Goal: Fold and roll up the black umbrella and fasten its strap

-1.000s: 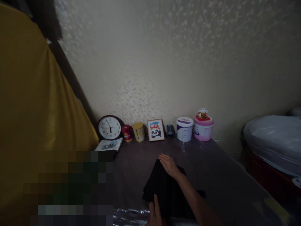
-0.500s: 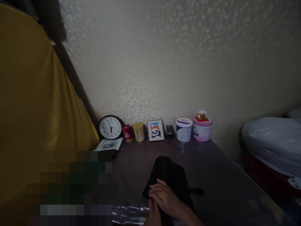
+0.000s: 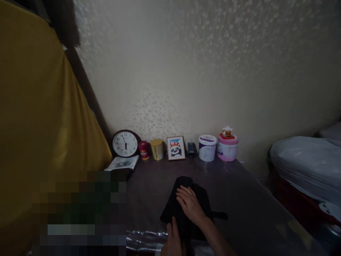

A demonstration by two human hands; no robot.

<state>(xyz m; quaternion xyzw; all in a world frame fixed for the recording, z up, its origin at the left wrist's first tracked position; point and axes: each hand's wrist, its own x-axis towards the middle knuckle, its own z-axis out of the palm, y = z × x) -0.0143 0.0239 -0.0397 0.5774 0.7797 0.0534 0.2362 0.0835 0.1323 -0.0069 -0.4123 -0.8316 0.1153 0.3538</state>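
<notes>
A black folded cloth item (image 3: 204, 197) lies on the dark tabletop near the front edge, with a thin strap sticking out to its right. I cannot make out exactly what it is. My right hand (image 3: 189, 203) rests flat on its upper middle, fingers stretched out toward the far left. Lower down, my left hand (image 3: 173, 236) touches the near left part of the black cloth with its fingers extended. The lower part of my left hand runs out of the frame.
Along the wall stand a round clock (image 3: 125, 143), a red can (image 3: 144, 150), a gold tin (image 3: 157, 149), a panda picture frame (image 3: 176, 148), a white tub (image 3: 207, 148) and a pink tub (image 3: 227, 151) bearing a cat figurine. A yellow curtain (image 3: 53, 106) hangs left.
My right hand has slid up and away from my left hand, farther over the black cloth. My left hand stays near the cloth's near left edge.
</notes>
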